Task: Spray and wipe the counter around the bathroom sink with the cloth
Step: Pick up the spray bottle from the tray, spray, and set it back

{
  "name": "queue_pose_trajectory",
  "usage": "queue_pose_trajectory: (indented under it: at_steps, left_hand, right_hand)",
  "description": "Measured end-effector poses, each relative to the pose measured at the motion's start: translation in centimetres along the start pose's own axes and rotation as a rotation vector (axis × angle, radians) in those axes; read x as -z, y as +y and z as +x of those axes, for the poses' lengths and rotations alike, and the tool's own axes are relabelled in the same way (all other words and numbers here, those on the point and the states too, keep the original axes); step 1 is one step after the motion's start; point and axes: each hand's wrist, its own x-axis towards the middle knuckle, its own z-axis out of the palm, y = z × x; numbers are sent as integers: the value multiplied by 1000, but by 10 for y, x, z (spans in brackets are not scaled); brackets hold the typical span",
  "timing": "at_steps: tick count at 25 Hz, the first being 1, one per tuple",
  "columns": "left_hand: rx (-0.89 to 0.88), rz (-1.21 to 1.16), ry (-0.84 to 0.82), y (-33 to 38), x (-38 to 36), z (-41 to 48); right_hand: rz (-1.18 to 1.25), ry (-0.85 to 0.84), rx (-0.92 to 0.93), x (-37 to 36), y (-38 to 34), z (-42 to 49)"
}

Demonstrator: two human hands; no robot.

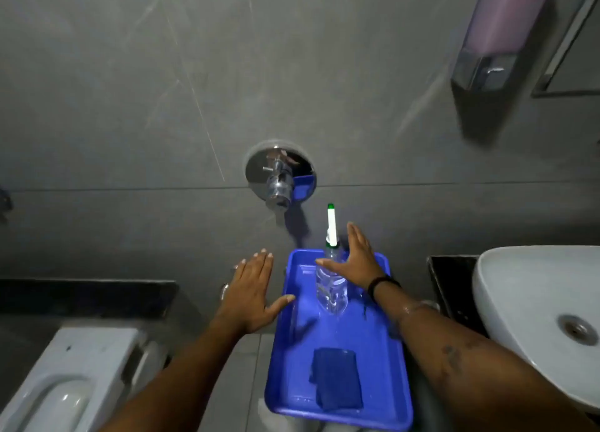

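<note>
Grey tiled bathroom wall fills the background, wall tap (pixel 278 184) at 12 o'clock, toilet (pixel 61 383) at 7 o'clock, white sink (pixel 519 288) at 3 to 4 o'clock with a strip of dark counter (pixel 449 282) just beside it. Blue tray (pixel 383 350) sits centre-low. Clear spray bottle (pixel 331 285) lies in the tray's far half, long axis running 6 to 12 o'clock, white nozzle (pixel 331 225) pointing to 12 o'clock past the tray's far edge. Folded dark blue cloth (pixel 336 378) lies in the near half, at 6 o'clock from the bottle. Right hand (pixel 355 262) is spread wide, palm down, directly over the bottle's neck, holding nothing; contact unclear. Left hand (pixel 251 292) is flat with fingers splayed, empty, at 9 o'clock of the tray, thumb at its left rim. Right hand is nearer the bottle; likely step is closing around the bottle across its long axis.
</note>
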Motion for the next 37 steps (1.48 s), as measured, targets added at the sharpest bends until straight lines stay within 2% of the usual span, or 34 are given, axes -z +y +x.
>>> queue_pose_trajectory:
  at_steps: [3, 5, 7, 9, 11, 13, 18, 22, 24, 28, 32, 35, 37]
  left_hand:
    - [63, -20, -25, 5, -18, -6]
    - [70, -38, -51, 15, -28, -12]
    - [40, -57, -92, 24, -38, -19]
    - [12, -72, -148, 29, -48, -31]
    - [17, -81, -192, 33, -57, -42]
    - [29, -110, -213, 37, -62, -48]
    - [-25, -129, -222, 25, -63, -62]
    - [-106, -167, -307, 24, -76, -73]
    - [-131, -192, -337, 29, -85, -82]
    - [-101, -186, -401, 26, -101, -97]
    - [-45, -187, -462, 23, -108, -104]
    - [-9, -206, -473, 26, -110, -102]
    - [8, -221, -482, 26, -112, -100]
  right_hand:
    - [123, 38, 53, -11, -19, 32]
    - [214, 171, 67, -20, -31, 38]
    - [322, 220, 58, -25, -34, 37]
    - [358, 227, 80, -19, -39, 43]
    - [383, 207, 16, -12, -48, 45]
    - [332, 216, 1, -6, -60, 33]
    - [160, 348, 181, 21, -103, -21]
    - [43, 234, 209, 40, -107, -81]
    - [-30, 126, 94, 28, -84, -125]
    - [-135, -101, -251, -17, -20, -205]
    - [-193, -231, -543, -51, 10, -232]
    - [-188, -214, -649, -58, 12, -227]
    - [-205, -272, -661, -62, 11, -221]
